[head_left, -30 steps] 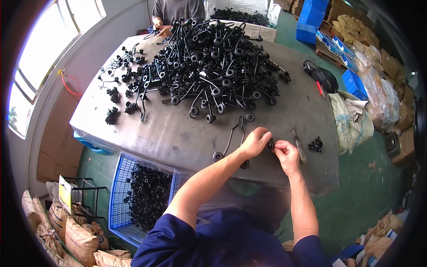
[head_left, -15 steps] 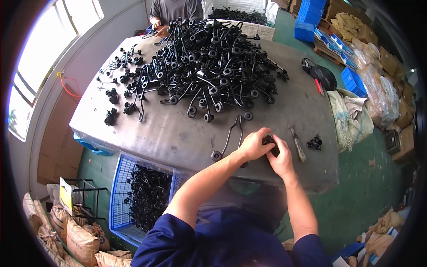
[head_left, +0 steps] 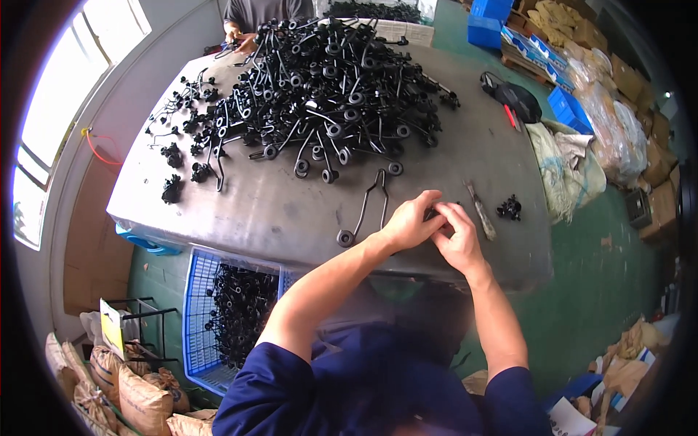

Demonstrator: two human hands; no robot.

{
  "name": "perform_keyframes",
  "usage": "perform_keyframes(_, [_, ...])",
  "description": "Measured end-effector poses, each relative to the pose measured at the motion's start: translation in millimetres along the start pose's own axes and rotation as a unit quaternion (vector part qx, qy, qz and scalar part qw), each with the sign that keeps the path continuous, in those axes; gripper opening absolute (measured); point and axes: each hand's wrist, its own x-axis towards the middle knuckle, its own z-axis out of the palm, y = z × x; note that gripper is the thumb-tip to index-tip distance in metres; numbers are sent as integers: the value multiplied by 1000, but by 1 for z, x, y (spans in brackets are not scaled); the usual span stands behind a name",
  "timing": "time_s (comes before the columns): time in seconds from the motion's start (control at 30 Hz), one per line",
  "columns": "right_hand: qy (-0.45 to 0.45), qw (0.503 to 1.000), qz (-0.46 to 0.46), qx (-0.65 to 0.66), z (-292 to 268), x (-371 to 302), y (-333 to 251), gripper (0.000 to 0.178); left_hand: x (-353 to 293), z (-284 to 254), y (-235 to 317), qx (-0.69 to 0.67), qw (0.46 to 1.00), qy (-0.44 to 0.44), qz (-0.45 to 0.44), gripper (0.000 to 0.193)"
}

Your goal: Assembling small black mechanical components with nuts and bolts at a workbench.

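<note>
My left hand [head_left: 411, 224] and my right hand [head_left: 459, 241] meet above the near part of the table, fingers closed together around a small black part [head_left: 430, 214]. Most of that part is hidden by the fingers, so its exact kind cannot be made out. Just left of my left hand lies a bent black metal rod with ring ends [head_left: 365, 208]. To the right of my hands rests a slim tool with a worn, pale handle [head_left: 480, 212]. Beyond it sits a small cluster of black pieces [head_left: 509, 208].
A large heap of black rods with ringed ends [head_left: 331, 102] covers the far table [head_left: 283, 211]. Small black clusters [head_left: 171, 188] lie at its left. Below the near edge stands a blue basket of black parts [head_left: 190, 327]. Another person [head_left: 265, 14] works at the far side.
The whole view has shifted a little, so table things sit higher and further left. My right fingers have folded over the small black part, which now shows less.
</note>
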Motion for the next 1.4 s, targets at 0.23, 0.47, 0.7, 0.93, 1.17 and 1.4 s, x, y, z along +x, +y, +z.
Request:
perform_keyframes(0.23, [-28, 994, -20, -102, 12, -17, 18, 47, -29, -52, 15, 272, 938, 172, 128, 42])
perform_keyframes(0.47, [10, 939, 223, 262, 17, -5, 26, 39, -62, -72, -18, 154, 971, 121, -140, 34])
perform_keyframes(0.7, [-4, 901, 213, 377, 4, 8, 9, 46, -53, -43, -10, 65, 987, 55, -134, 37])
perform_keyframes(0.93, [-42, 890, 228, 392, -6, 5, 8, 48, -42, -34, -4, 15, 996, 29, -79, 47])
perform_keyframes(1.17, [-128, 863, 263, 411, -19, 12, 3, 44, -21, -56, 40, 42, 985, -107, 130, 55])
perform_keyframes(1.4, [-128, 900, 214, 357, -12, 20, -2, 41, -2, -56, 24, -158, 981, -64, -93, 41])
